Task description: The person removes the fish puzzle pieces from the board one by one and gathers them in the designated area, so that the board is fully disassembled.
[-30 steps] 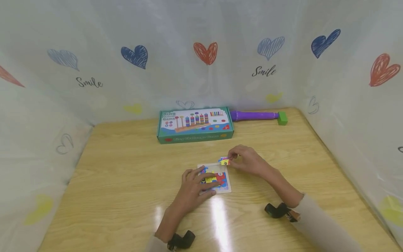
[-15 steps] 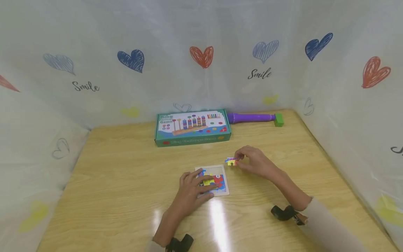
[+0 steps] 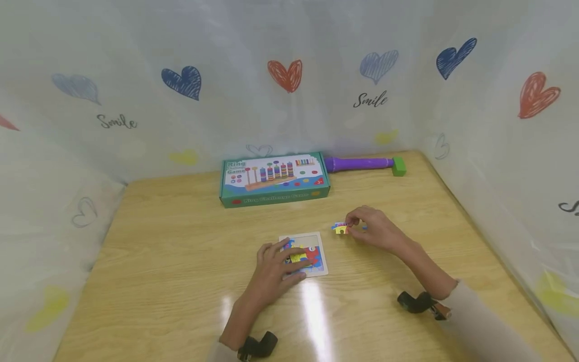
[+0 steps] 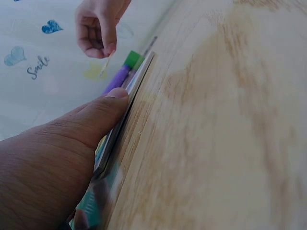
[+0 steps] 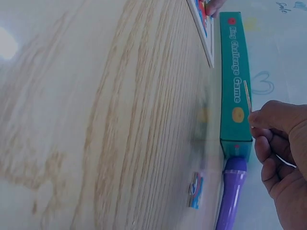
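My left hand [image 3: 273, 269] rests with spread fingers on a small jigsaw puzzle board [image 3: 312, 240]. Red, yellow and blue pieces fill part of its tray; my fingers cover some of them. In the left wrist view the thumb [image 4: 108, 108] lies along the board's edge. Right of the board, my right hand [image 3: 375, 229] pinches a yellow and blue puzzle piece [image 3: 341, 229] between thumb and fingers, above the table. The right wrist view shows this piece edge-on. A second puzzle piece [image 5: 195, 190] lies on the table, mostly hidden by my right hand in the head view.
A green Ring Challenge Game box [image 3: 276, 181] stands at the back of the wooden table [image 3: 181, 251]. Beside it lie a purple stick-like object [image 3: 359, 164] and a green block [image 3: 398, 167]. A curtain [image 3: 226, 115] with printed hearts surrounds the table's back and sides.
My right hand has moved right with the pinched puzzle piece, from the board's top right corner to away from it. The second piece now peeks out. My left hand stays on the board.
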`<action>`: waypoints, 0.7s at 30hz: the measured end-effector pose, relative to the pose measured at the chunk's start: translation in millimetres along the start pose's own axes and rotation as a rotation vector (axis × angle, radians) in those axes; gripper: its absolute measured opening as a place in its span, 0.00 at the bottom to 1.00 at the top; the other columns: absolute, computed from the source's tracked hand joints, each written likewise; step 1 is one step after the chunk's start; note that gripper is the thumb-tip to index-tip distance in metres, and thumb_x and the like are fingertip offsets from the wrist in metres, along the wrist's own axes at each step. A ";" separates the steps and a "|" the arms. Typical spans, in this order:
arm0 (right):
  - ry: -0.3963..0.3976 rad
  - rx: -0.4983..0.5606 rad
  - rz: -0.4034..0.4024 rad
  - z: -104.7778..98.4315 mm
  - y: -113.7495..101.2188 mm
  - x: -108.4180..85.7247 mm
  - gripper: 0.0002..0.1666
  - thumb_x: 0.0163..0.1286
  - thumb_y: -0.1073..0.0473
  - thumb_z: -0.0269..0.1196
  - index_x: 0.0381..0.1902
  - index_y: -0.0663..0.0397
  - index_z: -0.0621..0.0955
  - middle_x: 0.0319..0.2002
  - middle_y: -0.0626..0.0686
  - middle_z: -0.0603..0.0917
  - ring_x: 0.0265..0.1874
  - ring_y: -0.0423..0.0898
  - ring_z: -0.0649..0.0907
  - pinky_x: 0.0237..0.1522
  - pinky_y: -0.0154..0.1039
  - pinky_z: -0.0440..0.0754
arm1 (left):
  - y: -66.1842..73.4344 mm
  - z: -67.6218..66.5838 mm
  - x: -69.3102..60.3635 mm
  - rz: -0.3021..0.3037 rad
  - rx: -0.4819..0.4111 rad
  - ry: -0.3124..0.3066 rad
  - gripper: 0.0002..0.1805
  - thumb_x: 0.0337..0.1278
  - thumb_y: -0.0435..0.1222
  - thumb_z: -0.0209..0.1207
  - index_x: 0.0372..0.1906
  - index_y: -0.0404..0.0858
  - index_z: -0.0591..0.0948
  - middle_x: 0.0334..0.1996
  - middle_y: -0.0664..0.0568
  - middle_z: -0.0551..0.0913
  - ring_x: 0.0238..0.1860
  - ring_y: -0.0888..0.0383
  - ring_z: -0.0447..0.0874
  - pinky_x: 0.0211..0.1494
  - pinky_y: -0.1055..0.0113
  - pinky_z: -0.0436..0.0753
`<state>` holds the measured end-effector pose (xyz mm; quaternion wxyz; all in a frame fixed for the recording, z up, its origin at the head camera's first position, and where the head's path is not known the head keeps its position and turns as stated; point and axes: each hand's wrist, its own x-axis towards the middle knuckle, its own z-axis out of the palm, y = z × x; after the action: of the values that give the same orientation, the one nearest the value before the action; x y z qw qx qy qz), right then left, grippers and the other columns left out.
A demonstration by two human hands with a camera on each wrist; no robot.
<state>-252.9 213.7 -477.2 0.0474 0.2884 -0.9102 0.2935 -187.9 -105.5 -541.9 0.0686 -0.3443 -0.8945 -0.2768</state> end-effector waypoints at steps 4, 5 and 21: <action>0.002 -0.002 -0.019 -1.8 3.1 -1.4 0.10 0.60 0.70 0.70 0.38 0.55 0.84 0.36 0.46 0.83 0.37 0.45 0.80 0.41 0.46 0.82 | -1.5 0.7 0.4 0.007 0.019 0.013 0.16 0.68 0.51 0.60 0.57 0.60 0.85 0.64 0.60 0.77 0.74 0.45 0.59 0.70 0.38 0.52; 0.004 -0.001 -0.022 -2.1 4.2 -1.9 0.10 0.60 0.70 0.70 0.38 0.56 0.84 0.36 0.47 0.83 0.37 0.46 0.80 0.41 0.46 0.82 | -1.8 0.9 0.6 0.010 0.024 0.017 0.16 0.68 0.51 0.60 0.57 0.60 0.85 0.64 0.60 0.77 0.74 0.45 0.59 0.69 0.38 0.53; 0.008 -0.065 -0.019 -4.0 20.1 -11.6 0.10 0.59 0.70 0.71 0.36 0.55 0.83 0.34 0.48 0.82 0.36 0.46 0.80 0.40 0.46 0.82 | -1.8 3.5 0.0 0.034 0.032 0.038 0.16 0.66 0.51 0.61 0.56 0.59 0.85 0.63 0.60 0.78 0.73 0.44 0.61 0.69 0.38 0.55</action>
<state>-254.8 235.1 -487.0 0.0632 0.2943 -0.9161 0.2647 -188.8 -104.7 -545.7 0.0957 -0.3531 -0.8913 -0.2678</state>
